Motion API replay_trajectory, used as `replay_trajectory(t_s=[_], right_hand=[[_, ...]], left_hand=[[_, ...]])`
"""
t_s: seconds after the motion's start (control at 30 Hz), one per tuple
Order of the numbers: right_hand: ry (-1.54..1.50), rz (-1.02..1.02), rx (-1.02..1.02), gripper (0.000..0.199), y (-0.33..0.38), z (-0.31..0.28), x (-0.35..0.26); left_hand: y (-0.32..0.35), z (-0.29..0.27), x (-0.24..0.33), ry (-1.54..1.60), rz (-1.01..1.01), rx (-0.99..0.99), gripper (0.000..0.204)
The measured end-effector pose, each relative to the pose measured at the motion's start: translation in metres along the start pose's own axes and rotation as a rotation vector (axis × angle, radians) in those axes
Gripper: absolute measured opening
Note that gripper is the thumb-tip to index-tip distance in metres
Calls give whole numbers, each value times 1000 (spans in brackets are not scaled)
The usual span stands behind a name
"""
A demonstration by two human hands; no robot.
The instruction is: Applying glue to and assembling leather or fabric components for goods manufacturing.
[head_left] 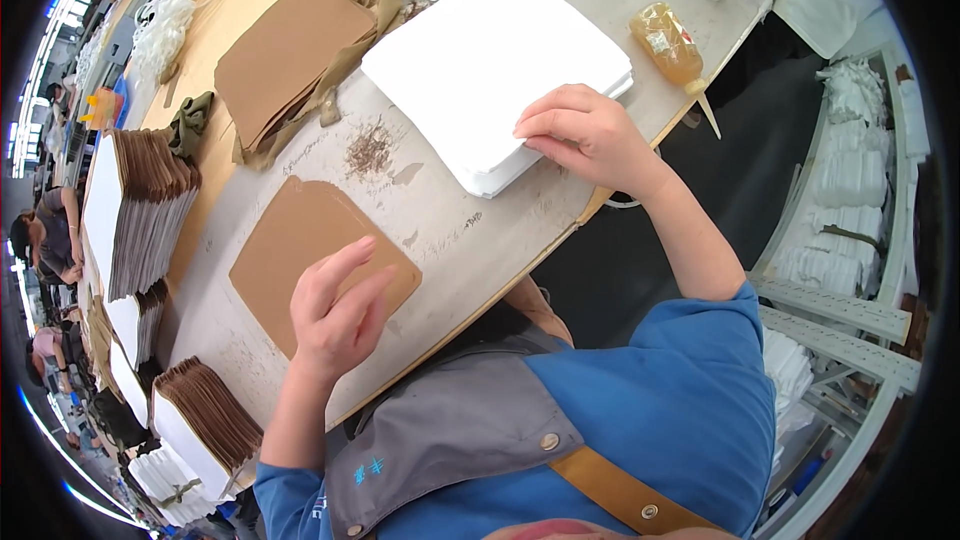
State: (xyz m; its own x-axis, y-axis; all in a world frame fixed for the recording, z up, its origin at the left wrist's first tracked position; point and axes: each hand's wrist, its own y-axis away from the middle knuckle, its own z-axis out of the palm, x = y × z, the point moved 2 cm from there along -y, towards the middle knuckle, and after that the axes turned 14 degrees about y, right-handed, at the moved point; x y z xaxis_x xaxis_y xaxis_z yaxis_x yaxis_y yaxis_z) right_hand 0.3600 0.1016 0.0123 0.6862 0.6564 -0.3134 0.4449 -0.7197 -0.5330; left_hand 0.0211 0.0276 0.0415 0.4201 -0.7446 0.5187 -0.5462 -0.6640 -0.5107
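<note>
On my far left I see stacks of brown-edged paper pieces (150,205) standing on the counter (450,230), with more stacks (205,420) nearer the lower edge. My left hand (335,315) comes up from the lower edge, forearm angled slightly toward the right, wrist straight. The hand is open and flat, fingers (345,265) stretched and a little spread, pressing palm down on a single brown sheet (290,240) that lies flat on the counter just in front of me. It grips nothing; it only rests on the sheet's near right part.

Beyond that sheet lies a small heap of brown shreds (370,148), and farther back a pile of brown sheets (285,55) with olive straps (340,65) draped across it.

Right of the middle sits a thick stack of white sheets (490,65), square and slightly turned, near the counter's edge. My right arm reaches out across the gap beside the counter, elbow bent, blue sleeve (690,380) at the upper arm. The right hand (585,135) rests on the near right corner of the white stack, knuckles up, fingers (550,125) curled loosely and lying on the top sheet; I cannot tell whether it pinches a sheet or merely touches.

Farther right, a bottle of amber liquid (668,45) lies on its side, nozzle pointing off the counter's edge.
</note>
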Motion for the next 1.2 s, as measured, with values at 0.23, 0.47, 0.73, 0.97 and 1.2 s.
replay_trajectory(t_s=[0.23,0.47,0.73,0.97,1.2], right_hand=[[-372,278,-72,6,-6,-4,7],[-316,220,-17,7,-23,-8,7],[530,141,9,41,-36,-32,49],[-26,605,16,21,-66,-45,84],[-9,517,17,20,-117,-7,113]], left_hand=[[-80,36,-12,68,93,-84,42],[-136,65,-40,57,-63,-49,42],[-138,73,-67,703,-629,-79,36],[-127,75,-90,997,-894,106,31],[-132,71,-93,1184,-1122,261,27]])
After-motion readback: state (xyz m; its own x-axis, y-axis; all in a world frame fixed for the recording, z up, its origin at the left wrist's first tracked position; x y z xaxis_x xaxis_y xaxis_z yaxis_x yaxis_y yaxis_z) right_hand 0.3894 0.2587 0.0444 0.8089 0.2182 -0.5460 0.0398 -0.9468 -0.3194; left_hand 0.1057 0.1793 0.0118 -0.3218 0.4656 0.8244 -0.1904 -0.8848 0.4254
